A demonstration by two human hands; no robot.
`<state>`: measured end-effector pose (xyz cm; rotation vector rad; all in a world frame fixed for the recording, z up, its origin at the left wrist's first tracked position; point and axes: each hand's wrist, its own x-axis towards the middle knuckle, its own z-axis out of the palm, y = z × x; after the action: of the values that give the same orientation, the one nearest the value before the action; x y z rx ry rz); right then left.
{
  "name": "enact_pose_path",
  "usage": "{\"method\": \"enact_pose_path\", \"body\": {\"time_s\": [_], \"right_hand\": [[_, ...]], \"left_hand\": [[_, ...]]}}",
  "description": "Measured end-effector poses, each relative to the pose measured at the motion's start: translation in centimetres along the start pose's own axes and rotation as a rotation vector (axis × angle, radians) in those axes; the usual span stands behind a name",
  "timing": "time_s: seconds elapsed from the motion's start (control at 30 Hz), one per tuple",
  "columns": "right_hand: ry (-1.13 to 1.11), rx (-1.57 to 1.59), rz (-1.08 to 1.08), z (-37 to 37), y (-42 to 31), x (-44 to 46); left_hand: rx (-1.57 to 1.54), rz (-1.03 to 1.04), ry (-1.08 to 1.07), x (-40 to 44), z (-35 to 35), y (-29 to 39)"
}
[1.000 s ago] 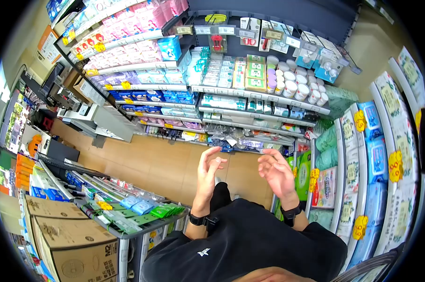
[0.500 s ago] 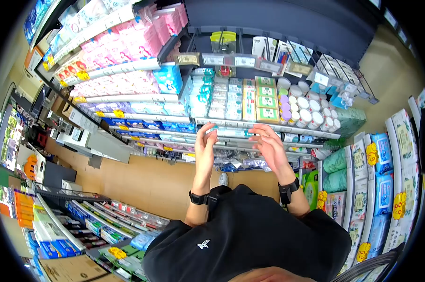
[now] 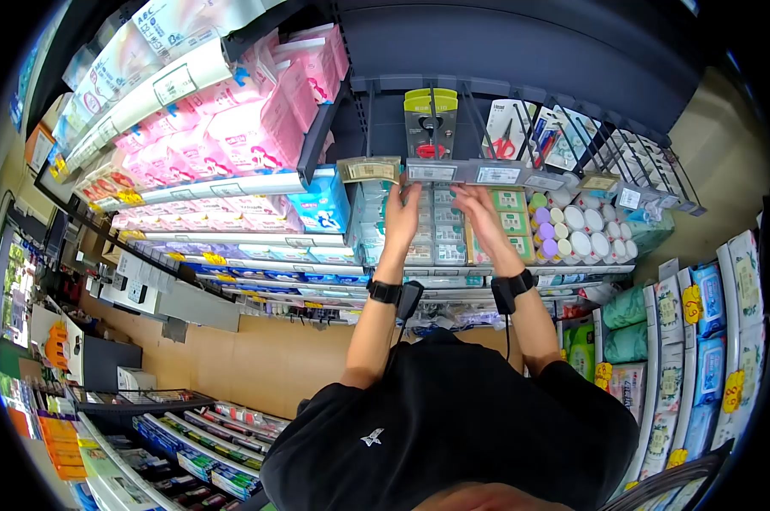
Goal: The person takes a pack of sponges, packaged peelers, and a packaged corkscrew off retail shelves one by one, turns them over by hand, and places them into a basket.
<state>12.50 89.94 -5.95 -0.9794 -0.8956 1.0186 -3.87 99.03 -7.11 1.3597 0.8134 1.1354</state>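
Observation:
Both arms reach forward to the shelf. My left hand (image 3: 401, 223) is raised in front of the clear plastic packs (image 3: 373, 228), its fingers extended and nothing visible in it. To its right, my right hand (image 3: 485, 226) has its fingers stretched toward the price-tag rail, also with nothing visible in it. Between the hands stand small clear boxes (image 3: 449, 232) in columns. Green-and-white packs (image 3: 514, 223) lie just right of my right hand. Above the hands is the price-tag rail (image 3: 436, 172); whether the fingertips touch it I cannot tell.
Hooks above hold a yellow-green pack (image 3: 430, 119) and red scissors (image 3: 506, 143). White-lidded tubs (image 3: 579, 220) stand at right. Pink packs (image 3: 257, 119) fill the left shelves. Blue wipes packs (image 3: 710, 298) line the right side. Behind lies tan floor (image 3: 231, 366).
Both hands have moved forward and up, from the shelf's front edge to in front of the boxes. The shelf now appears closer, and the hooks sit lower in view.

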Motion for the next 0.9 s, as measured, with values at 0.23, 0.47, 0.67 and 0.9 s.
{"method": "enact_pose_path", "body": {"time_s": [0.23,0.47,0.67,0.9], "right_hand": [[0.09,-0.262,-0.113,0.4,0.9,5.8],[0.088,-0.344,-0.197,-0.3,3.1,8.3],[0.201,-0.42,-0.165,-1.4,4.9,9.7],[0.229,-0.559,-0.311,-0.7,3.6,7.3]], "left_hand": [[0.102,0.108,0.046,5.7,0.4,-1.6],[-0.066,0.219,-0.02,7.9,0.5,-1.5],[-0.082,0.194,-0.028,7.6,-0.2,-1.0],[-0.093,0.115,-0.011,7.0,-1.2,-1.8]]}}
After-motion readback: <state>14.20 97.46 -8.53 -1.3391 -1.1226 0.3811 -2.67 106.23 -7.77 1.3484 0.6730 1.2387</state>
